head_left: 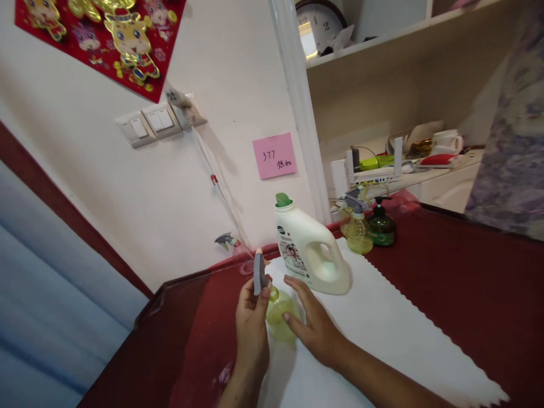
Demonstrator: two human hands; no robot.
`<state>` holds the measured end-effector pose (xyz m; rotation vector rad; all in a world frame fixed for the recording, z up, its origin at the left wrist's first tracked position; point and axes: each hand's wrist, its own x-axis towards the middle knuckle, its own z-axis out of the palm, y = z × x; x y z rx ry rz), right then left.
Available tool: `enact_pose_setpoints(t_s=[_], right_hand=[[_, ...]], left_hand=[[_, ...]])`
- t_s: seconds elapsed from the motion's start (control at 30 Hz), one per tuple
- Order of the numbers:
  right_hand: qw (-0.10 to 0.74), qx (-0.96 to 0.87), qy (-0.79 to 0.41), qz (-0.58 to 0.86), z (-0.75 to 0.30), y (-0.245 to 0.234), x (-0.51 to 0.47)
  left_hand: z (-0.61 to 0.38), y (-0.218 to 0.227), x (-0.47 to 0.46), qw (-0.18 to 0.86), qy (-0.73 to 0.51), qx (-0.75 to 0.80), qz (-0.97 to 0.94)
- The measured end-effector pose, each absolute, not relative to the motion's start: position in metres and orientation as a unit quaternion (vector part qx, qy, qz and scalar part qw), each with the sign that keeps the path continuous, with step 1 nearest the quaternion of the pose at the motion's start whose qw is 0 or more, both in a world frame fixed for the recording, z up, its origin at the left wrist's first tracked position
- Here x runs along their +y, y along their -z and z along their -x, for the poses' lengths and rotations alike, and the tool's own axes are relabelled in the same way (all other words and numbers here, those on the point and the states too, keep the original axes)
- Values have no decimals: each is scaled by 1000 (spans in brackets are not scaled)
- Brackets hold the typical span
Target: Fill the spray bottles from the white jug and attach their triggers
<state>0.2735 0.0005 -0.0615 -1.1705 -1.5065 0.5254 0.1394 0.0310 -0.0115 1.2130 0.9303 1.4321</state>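
Note:
My left hand (252, 323) is closed around a grey spray trigger head (259, 273), held upright above a small clear bottle of yellow-green liquid (279, 315). My right hand (314, 326) rests against the right side of that bottle, fingers stretched along it. The bottle stands on a white scalloped mat (382, 328). Just behind stands a white detergent jug (312, 252) with a green cap and a side handle.
A clear spray bottle with a grey trigger (232, 245) stands by the wall. A yellow spray bottle (358, 231) and a dark green pump bottle (381, 224) stand further back on the red tabletop (459, 272). A pink note (274, 156) is stuck on the wall. A cluttered shelf (399, 170) lies behind.

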Motion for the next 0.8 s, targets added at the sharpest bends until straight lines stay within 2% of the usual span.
enact_pose_setpoints(t_s=[0.1, 0.2, 0.23, 0.33, 0.43, 0.57, 0.8], right_hand=[[577, -637, -162, 484, -285, 32, 3], [541, -710, -108, 438, -298, -18, 8], [507, -749, -91, 416, -301, -35, 10], [276, -871, 5, 407, -305, -76, 22], [181, -905, 30, 384, -304, -94, 36], [144, -917, 32, 371, -302, -96, 51], [137, -918, -18, 371, -304, -94, 56]], left_hand=[[-139, 11, 31, 511, -590, 370, -504], [-138, 12, 32, 520, -583, 355, -513], [-137, 13, 32, 522, -580, 350, -518], [-137, 16, 35, 528, -575, 343, -523], [-138, 18, 35, 534, -575, 346, -514], [-139, 24, 34, 532, -568, 348, -523], [-140, 43, 37, 480, -550, 350, -587]])
